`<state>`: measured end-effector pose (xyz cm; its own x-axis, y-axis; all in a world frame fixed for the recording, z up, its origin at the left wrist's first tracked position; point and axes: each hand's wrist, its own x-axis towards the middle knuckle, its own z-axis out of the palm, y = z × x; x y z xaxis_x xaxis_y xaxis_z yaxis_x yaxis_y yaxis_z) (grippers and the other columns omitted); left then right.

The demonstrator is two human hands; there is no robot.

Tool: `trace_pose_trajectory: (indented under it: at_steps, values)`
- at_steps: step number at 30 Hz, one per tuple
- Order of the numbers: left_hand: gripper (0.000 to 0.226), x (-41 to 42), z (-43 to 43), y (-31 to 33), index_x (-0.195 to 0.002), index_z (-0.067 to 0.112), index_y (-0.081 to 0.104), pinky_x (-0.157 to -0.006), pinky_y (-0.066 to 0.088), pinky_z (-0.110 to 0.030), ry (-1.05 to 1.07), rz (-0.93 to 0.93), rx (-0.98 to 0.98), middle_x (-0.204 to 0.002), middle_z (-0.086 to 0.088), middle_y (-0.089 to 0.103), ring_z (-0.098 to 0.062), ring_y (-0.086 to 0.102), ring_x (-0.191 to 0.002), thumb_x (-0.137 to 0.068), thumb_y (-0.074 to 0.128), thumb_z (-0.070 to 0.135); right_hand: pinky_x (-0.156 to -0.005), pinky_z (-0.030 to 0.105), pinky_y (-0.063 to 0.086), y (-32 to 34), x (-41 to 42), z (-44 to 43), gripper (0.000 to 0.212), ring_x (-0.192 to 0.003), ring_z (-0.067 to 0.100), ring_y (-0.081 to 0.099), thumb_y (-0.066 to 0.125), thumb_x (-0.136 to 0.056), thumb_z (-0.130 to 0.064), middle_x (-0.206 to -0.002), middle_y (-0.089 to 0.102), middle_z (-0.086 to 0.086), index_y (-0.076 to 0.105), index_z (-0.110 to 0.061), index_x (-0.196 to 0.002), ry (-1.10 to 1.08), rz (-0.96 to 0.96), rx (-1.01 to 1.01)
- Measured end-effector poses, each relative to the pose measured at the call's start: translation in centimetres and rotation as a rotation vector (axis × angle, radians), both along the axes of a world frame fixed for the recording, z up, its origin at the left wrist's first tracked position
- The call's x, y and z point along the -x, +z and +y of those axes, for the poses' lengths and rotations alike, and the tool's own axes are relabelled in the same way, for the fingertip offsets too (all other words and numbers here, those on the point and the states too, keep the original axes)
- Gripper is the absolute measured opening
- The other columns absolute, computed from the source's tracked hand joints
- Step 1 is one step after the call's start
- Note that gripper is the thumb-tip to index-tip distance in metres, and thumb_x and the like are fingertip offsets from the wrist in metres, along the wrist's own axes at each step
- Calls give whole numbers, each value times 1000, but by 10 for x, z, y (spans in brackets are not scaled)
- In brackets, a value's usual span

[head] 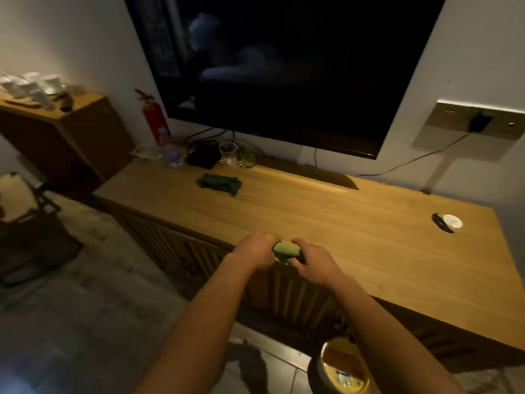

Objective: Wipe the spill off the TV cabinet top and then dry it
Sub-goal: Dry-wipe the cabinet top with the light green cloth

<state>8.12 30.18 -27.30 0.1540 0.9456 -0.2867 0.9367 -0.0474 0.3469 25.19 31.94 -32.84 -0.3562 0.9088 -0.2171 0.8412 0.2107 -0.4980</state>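
Note:
A light green cloth [286, 250] is bunched into a tight roll between my two hands, held over the front edge of the wooden TV cabinet top [355, 237]. My left hand [257, 253] grips its left end and my right hand [314, 264] grips its right end. A second, darker green cloth [220, 184] lies crumpled on the cabinet top further back, towards the left. I cannot make out any wet patch on the wood in this dim light.
A large dark TV [284, 66] hangs above the cabinet. A water bottle [170, 150], two glasses [228, 153] and a black box stand at the back left. A white disc [451, 221] with a dark object lies at right. A bin [343, 368] stands on the floor below.

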Motion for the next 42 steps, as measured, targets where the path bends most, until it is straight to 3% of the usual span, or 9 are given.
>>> trace_pose_trajectory:
  at_steps: [9, 24, 28, 31, 33, 35, 37, 39, 42]
  values:
    - [38, 132, 33, 9, -124, 20, 63, -85, 51, -35, 179, -122, 48, -115, -9, 66, -23, 60, -101, -89, 54, 8, -99, 39, 49, 7, 126, 44, 76, -118, 23, 56, 74, -81, -35, -132, 58, 5, 31, -31, -144, 144, -4, -108]
    - [36, 269, 202, -63, -110, 15, 69, -84, 54, -40, 422, -213, 167, -102, -10, 69, -26, 63, -96, -81, 52, 2, -87, 35, 47, -45, 265, 239, 32, -107, 28, 56, 64, -83, -18, -115, 58, 9, 61, -14, -114, 310, -25, 22]
    - [37, 297, 236, -89, -108, 14, 69, -78, 50, -28, 539, -269, 104, -103, -7, 68, -21, 62, -95, -78, 54, -2, -89, 33, 45, -70, 294, 261, 29, -106, 24, 54, 64, -85, -21, -113, 58, 6, 60, -14, -113, 290, 43, -24]
    - [48, 307, 240, -105, -121, 6, 63, -90, 44, -22, 600, -359, 96, -119, -10, 62, -21, 57, -109, -77, 52, -9, -91, 31, 44, -89, 308, 261, 32, -106, 25, 54, 66, -83, -20, -114, 57, 8, 61, -12, -114, 285, 69, -14]
    - [52, 310, 230, -115, -123, -4, 60, -103, 44, -36, 679, -423, 113, -126, -20, 57, -33, 55, -117, -72, 52, -1, -93, 32, 46, -99, 314, 255, 39, -106, 27, 55, 67, -81, -22, -118, 56, 10, 60, -11, -118, 309, 34, 77]
    - [64, 313, 217, -132, -123, -7, 60, -102, 44, -45, 789, -410, 89, -126, -29, 54, -40, 55, -116, -64, 46, 13, -96, 32, 46, -109, 320, 244, 49, -111, 30, 55, 68, -80, -28, -123, 54, 11, 58, -11, -125, 376, -11, 176]
    - [59, 319, 207, -147, -126, 1, 61, -102, 42, -42, 840, -312, 164, -131, -29, 52, -40, 53, -121, -71, 48, 16, -100, 32, 43, -117, 324, 234, 59, -119, 31, 51, 66, -82, -37, -130, 52, 12, 52, -12, -134, 438, -36, 249]
    - [48, 321, 204, -156, -129, 4, 60, -104, 40, -39, 805, -257, 269, -136, -26, 51, -36, 51, -125, -82, 50, 9, -101, 34, 42, -124, 326, 228, 61, -122, 32, 48, 60, -86, -45, -134, 49, 13, 48, -13, -137, 466, -66, 250]
    - [58, 310, 202, -168, -125, 6, 65, -110, 35, -35, 650, -256, 281, -141, -25, 50, -33, 49, -130, -74, 40, 21, -101, 38, 42, -129, 327, 224, 62, -130, 33, 39, 49, -93, -52, -141, 42, 14, 43, -13, -141, 487, -142, 198]
